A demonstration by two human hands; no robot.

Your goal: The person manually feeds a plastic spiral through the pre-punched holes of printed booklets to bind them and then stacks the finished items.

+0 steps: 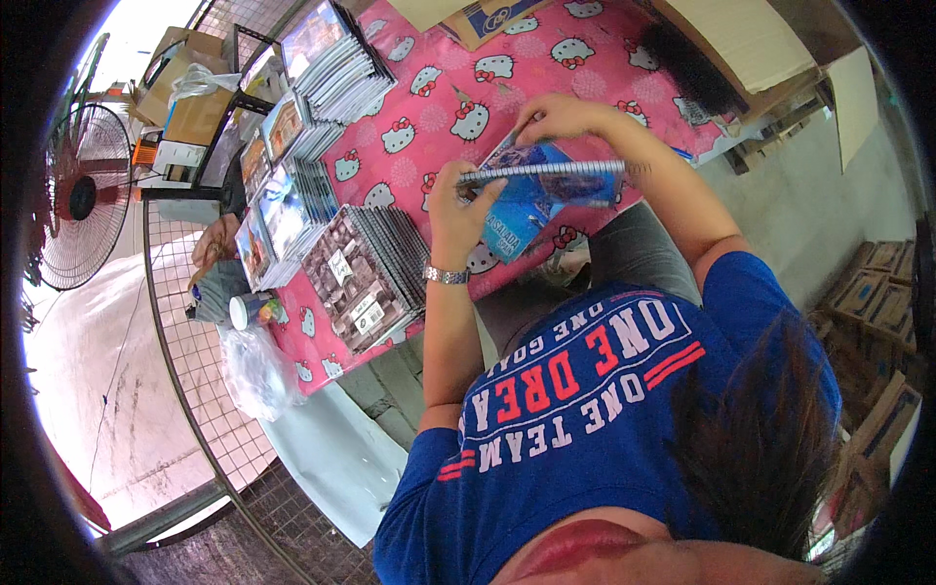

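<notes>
A wire-bound notebook with a blue picture cover (pixel 522 216) is held up over the pink tablecloth, its white spiral binding (pixel 575 170) running left to right. My left hand (pixel 456 216) grips it at the left end of the spiral, thumb over the cover. On the far side of the binding, my right hand (pixel 564 119) has bent fingers pinched at the notebook's upper edge; the fingertips are partly hidden. Nearest to my left hand lies a stack of spiral notebooks with a brown photo-collage cover (pixel 353 278).
Several more notebook stacks (pixel 283 200) line the table's left side. A blue pen (pixel 682 153) lies by the right edge. Cardboard (pixel 746 44) stands at the far right. A white-lidded jar (pixel 244 312) and a clear plastic bag (pixel 258 370) sit at the left edge, near a fan (pixel 83 198).
</notes>
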